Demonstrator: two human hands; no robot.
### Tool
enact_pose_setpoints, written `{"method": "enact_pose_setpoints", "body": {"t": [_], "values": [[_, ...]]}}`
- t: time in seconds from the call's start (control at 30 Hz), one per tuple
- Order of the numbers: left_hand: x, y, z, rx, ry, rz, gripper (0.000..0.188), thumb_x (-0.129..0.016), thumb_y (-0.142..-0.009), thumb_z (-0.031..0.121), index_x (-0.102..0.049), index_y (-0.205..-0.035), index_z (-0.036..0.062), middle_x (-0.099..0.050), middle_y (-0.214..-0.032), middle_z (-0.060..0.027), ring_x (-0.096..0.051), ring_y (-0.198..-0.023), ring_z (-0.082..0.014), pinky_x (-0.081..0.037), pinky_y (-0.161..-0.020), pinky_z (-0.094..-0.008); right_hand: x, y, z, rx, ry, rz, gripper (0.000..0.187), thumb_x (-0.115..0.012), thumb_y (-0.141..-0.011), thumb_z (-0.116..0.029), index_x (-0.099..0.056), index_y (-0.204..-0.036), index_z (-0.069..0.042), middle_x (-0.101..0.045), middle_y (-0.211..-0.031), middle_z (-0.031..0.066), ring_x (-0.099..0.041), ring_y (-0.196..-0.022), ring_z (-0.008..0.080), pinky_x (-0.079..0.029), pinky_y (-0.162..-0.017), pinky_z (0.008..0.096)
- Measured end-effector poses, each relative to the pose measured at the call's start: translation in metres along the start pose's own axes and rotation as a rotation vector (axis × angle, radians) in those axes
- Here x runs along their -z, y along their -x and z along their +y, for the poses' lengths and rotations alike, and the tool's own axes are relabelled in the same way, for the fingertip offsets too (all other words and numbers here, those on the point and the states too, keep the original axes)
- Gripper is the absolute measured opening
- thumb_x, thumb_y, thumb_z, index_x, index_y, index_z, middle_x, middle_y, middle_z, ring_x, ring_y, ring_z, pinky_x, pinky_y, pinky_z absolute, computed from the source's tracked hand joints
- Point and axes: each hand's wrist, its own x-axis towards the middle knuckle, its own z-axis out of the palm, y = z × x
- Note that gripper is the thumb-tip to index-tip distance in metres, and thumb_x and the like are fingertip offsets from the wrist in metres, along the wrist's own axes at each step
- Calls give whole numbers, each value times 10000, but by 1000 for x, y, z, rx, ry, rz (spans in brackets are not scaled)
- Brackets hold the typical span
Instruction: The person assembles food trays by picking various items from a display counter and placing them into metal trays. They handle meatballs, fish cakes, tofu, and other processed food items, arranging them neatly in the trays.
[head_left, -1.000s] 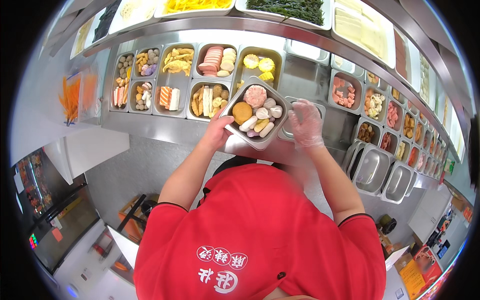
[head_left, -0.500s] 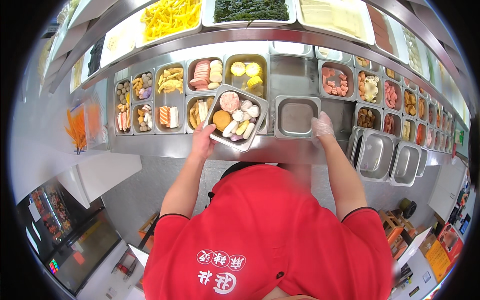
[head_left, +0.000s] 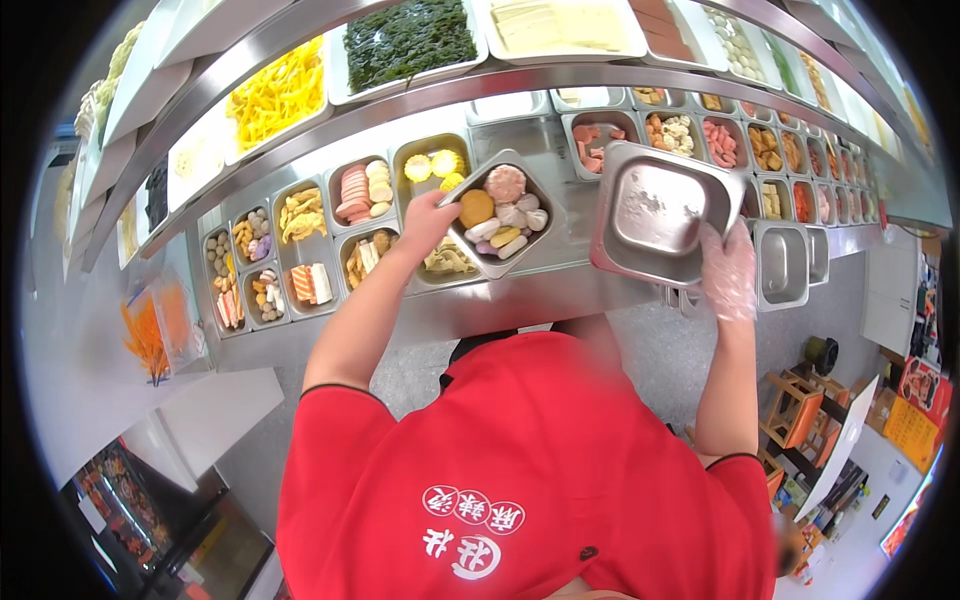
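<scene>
Steel food pan (head_left: 538, 180), square with rounded corners, is at twelve o'clock, holding smooth pale pieces (head_left: 512, 217) and a rough pink patty (head_left: 505, 183). Left hand (head_left: 432, 222): bare fingers pinch its nine-o'clock rim. Right hand (head_left: 728, 265): film-gloved fingers grip a speckled pan (head_left: 652, 205), two o'clock, at its four-o'clock edge. A narrow open gap separates both rims above the table (head_left: 570, 285).

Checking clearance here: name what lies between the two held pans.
Steel counter shows between the filled pan and the unfilled pan, in the head view.
</scene>
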Motion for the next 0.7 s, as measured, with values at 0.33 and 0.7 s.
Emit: {"method": "enact_pose_setpoints", "body": {"t": [0.33, 0.7], "values": [[-105, -97, 8, -184, -339, -317, 437, -631, -789, 22, -693, -1221, 2, -734, -1101, -227, -698, -1042, -346, -552, -886, -415, 50, 47, 25, -237, -216, 29, 291, -610, -1034, -85, -628, -1295, 43, -748, -1125, 189, -697, -1034, 234, -521, -955, 368], [-110, -107, 23, -246, -877, -581, 310, -592, -797, 44, -723, -1076, 10, -737, -1104, -249, -689, -1073, -448, -560, -917, -490, 62, 60, 40, -256, -164, 104, 316, -632, -1032, -137, -633, -1311, 10, -749, -1102, 194, -709, -999, 286, -528, -930, 389]]}}
